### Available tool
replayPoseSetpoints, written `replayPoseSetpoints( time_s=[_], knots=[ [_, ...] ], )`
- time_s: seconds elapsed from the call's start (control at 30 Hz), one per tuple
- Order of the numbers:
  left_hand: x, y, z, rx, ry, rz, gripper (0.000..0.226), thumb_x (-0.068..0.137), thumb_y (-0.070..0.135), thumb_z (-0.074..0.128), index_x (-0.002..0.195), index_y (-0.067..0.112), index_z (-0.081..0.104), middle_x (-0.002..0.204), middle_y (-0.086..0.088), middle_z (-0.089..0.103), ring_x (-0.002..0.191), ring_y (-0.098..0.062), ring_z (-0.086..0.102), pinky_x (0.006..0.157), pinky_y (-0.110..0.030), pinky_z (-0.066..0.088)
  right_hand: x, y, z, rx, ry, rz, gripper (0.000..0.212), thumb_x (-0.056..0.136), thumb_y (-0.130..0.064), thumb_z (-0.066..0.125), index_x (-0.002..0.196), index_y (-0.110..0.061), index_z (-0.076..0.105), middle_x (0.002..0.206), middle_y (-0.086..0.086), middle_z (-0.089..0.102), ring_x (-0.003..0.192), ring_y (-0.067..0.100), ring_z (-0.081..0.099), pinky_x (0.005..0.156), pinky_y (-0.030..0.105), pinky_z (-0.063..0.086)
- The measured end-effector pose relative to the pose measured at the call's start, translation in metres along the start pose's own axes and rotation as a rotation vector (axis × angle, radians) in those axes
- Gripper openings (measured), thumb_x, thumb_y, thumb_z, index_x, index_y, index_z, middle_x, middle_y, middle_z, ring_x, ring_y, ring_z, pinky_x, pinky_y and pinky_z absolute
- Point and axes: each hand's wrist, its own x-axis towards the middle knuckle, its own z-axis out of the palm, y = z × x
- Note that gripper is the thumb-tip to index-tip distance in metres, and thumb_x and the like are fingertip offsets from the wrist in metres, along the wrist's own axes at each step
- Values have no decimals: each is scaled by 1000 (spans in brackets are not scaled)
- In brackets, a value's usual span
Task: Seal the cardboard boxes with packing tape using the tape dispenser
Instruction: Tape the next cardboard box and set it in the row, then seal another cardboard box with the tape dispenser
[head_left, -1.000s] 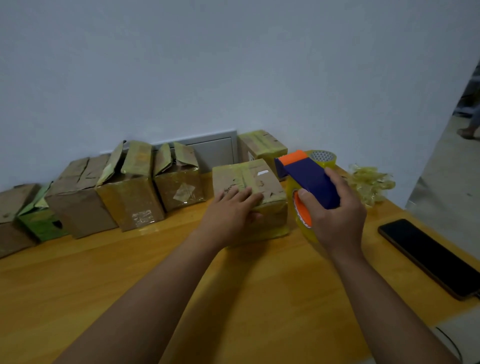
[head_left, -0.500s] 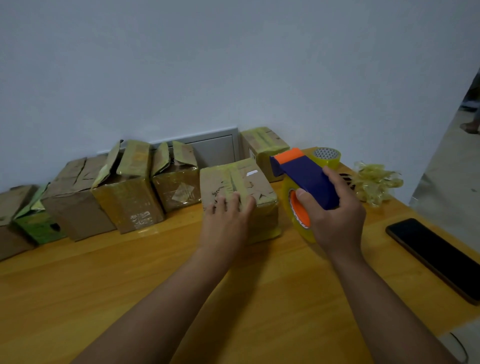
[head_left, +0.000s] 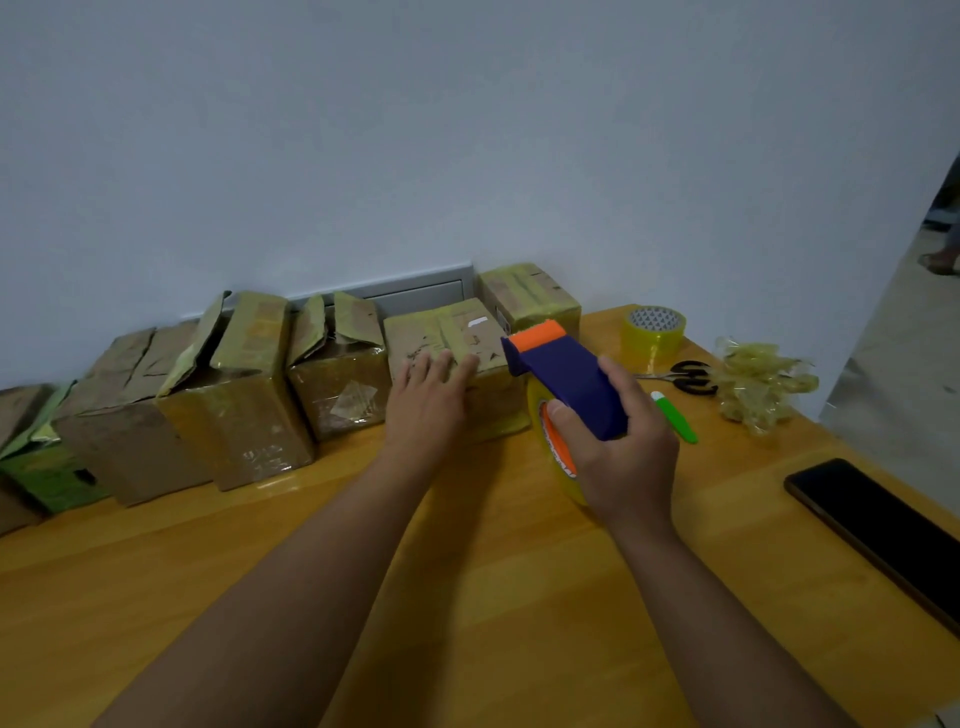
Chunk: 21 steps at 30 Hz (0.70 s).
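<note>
A small cardboard box (head_left: 447, 332) with yellowish tape over its closed top stands on the wooden table (head_left: 467, 597). My left hand (head_left: 426, 405) lies flat on its near top edge with straight fingers. My right hand (head_left: 618, 457) grips the blue and orange tape dispenser (head_left: 566, 379), which carries a yellow tape roll, just right of that box. The dispenser's orange tip sits at the box's right top corner. Another taped box (head_left: 524, 296) stands behind it.
A row of boxes with open flaps (head_left: 244, 384) runs left along the wall. A spare tape roll (head_left: 654, 330), black scissors (head_left: 685, 376), a green-handled cutter (head_left: 675, 415), crumpled tape (head_left: 758, 384) and a black phone (head_left: 878, 525) lie to the right.
My left hand has pushed the taped box back and to the left, toward the row of boxes. My right hand with the dispenser stayed beside it.
</note>
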Motion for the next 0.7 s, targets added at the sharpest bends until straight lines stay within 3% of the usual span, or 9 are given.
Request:
replayPoseSetpoints(
  time_s=[0.33, 0.53, 0.7],
  knots=[
    [47, -16, 23, -57, 116, -54, 45, 100, 39, 40, 138, 15, 38, 148, -5, 39, 143, -23, 22, 117, -37, 6, -9, 20, 33, 11, -37, 61, 72, 76, -57, 64, 141, -30, 46, 118, -10, 52, 100, -2, 55, 65, 12, 51],
    [41, -22, 10, -231, 38, -42, 58, 98, 37, 47, 149, 16, 28, 159, -6, 24, 149, -24, 8, 120, -40, 2, -10, 21, 33, 24, -36, 50, 69, 77, -53, 65, 139, -30, 47, 116, -11, 51, 103, -14, 49, 65, 8, 50],
    [22, -65, -23, -204, 303, -134, 56, 94, 26, 51, 146, 13, 36, 154, -8, 32, 147, -26, 15, 121, -40, 11, -12, 19, 33, 31, -28, 63, 66, 79, -44, 76, 138, -27, 51, 113, -10, 52, 98, -18, 50, 65, 6, 45]
  ],
)
